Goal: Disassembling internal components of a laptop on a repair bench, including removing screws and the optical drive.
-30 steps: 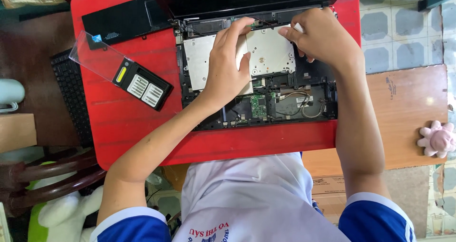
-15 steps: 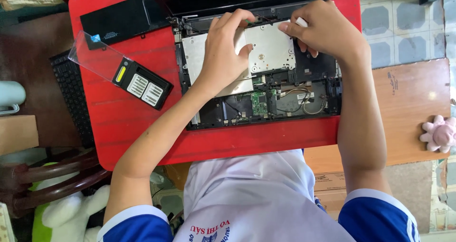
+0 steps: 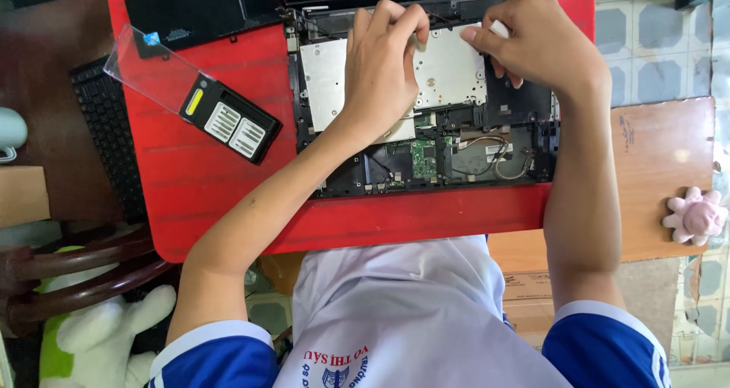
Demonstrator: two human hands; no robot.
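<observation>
An opened laptop base (image 3: 426, 167) lies on a red table (image 3: 205, 182), showing a silver metal plate (image 3: 323, 76), a green circuit board (image 3: 423, 158) and loose wires (image 3: 502, 156). My left hand (image 3: 380, 72) rests on the plate, its fingers curled together at the plate's upper middle. Whether the fingertips pinch anything is hidden. My right hand (image 3: 536, 46) hovers over the plate's right end, fingers closed on a small white object (image 3: 498, 29). The two hands nearly meet above the plate.
A black bit case (image 3: 228, 122) with a clear lid (image 3: 148, 68) lies left of the laptop. A black panel (image 3: 190, 11) is at the table's far left. A keyboard (image 3: 110, 144), a dark chair (image 3: 68, 270), a wooden board (image 3: 654, 175) and a pink plush toy (image 3: 696, 214) surround the table.
My left hand's fingers, spread flat on the plate earlier, have curled together toward the plate's upper edge. My right hand has stayed near the plate's right end.
</observation>
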